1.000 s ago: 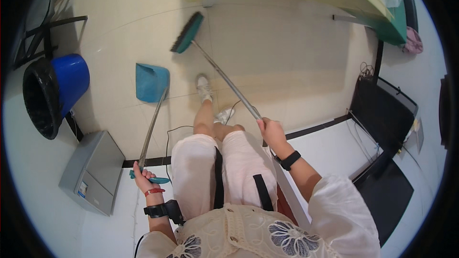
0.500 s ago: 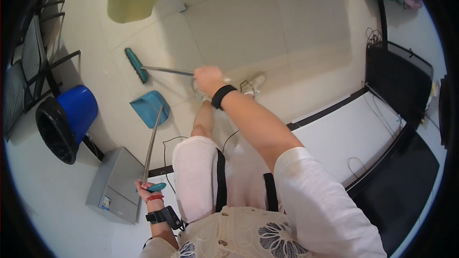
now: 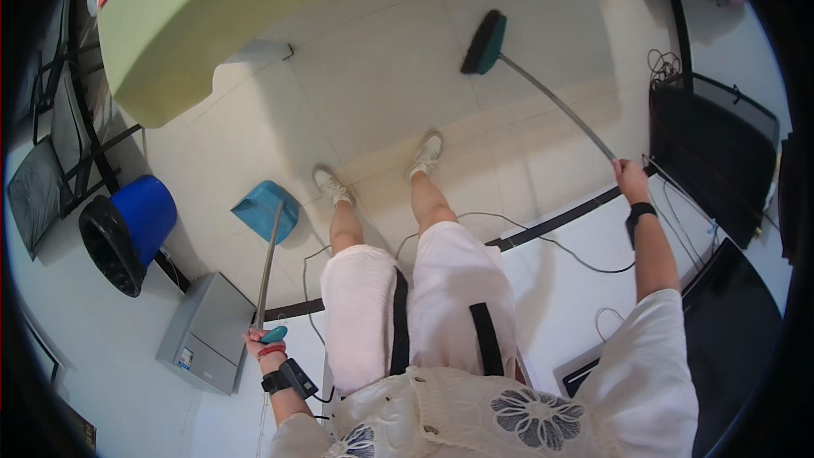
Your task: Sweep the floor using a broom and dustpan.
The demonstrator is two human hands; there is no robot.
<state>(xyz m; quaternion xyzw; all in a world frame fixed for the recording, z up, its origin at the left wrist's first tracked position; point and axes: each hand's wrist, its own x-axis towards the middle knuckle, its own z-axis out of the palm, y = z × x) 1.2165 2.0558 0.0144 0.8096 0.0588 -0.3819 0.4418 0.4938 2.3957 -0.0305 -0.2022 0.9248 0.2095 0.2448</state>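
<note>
My right hand (image 3: 629,178), out to the right, is closed around the long metal handle of a broom (image 3: 555,99). The broom's green head with dark bristles (image 3: 486,42) rests on the floor at the upper middle, its handle slanting down to my hand. Low on the left, my left hand (image 3: 264,342) grips the upper end of a dustpan's metal handle, by its teal grip (image 3: 274,335). The blue dustpan pan (image 3: 268,209) lies on the floor left of my feet, its open side facing left. Nothing can be made out inside the pan.
At the left lies or stands a blue bin (image 3: 144,216) with a black liner, near a grey cabinet (image 3: 203,331). A yellow-green table (image 3: 195,25) curves across the top left. Dark chairs (image 3: 721,161) stand at the right. A cable (image 3: 543,242) trails across the floor near my legs.
My right hand has swung out to the right with the broom, whose head has moved from the left floor to the upper middle. The dustpan stays nearly in place.
</note>
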